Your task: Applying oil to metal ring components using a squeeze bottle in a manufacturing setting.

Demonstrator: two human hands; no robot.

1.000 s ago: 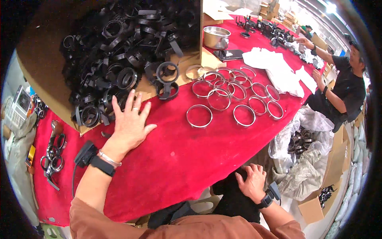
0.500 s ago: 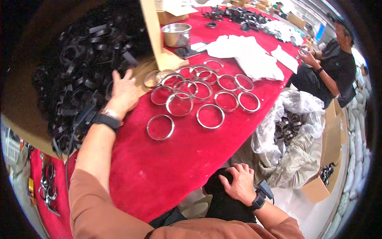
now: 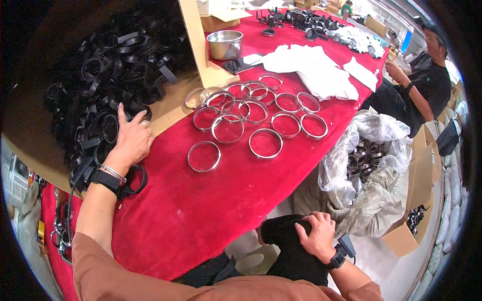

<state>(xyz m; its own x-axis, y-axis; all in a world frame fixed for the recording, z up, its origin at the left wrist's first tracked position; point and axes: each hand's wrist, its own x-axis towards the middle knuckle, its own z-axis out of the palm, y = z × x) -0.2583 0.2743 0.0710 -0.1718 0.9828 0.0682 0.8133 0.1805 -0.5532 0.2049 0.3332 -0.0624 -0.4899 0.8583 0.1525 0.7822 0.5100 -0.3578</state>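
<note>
My left hand (image 3: 131,139) reaches into the mouth of a cardboard box (image 3: 168,106) lying on its side. Its fingers are spread against the edge of a heap of black ring-shaped parts (image 3: 108,95), with nothing visibly gripped. Beside my left wrist, one black ring (image 3: 135,179) lies partly on the red cloth. On my black-clad knee (image 3: 281,231) rests my right hand (image 3: 318,236), open and palm down. Several shiny metal rings (image 3: 265,144) lie on the cloth to the right of the box, some overlapping.
Behind the rings stand a metal bowl (image 3: 224,45) and a white cloth (image 3: 314,72) on the red table (image 3: 201,215). A plastic-lined sack (image 3: 369,150) of dark rings stands right of the table, near an open carton (image 3: 419,175). A co-worker (image 3: 427,75) sits beyond.
My left hand has moved left and nearer, down along the heap, and a black ring now shows beside its wrist. My right hand has shifted slightly on the knee. The co-worker's arms have moved.
</note>
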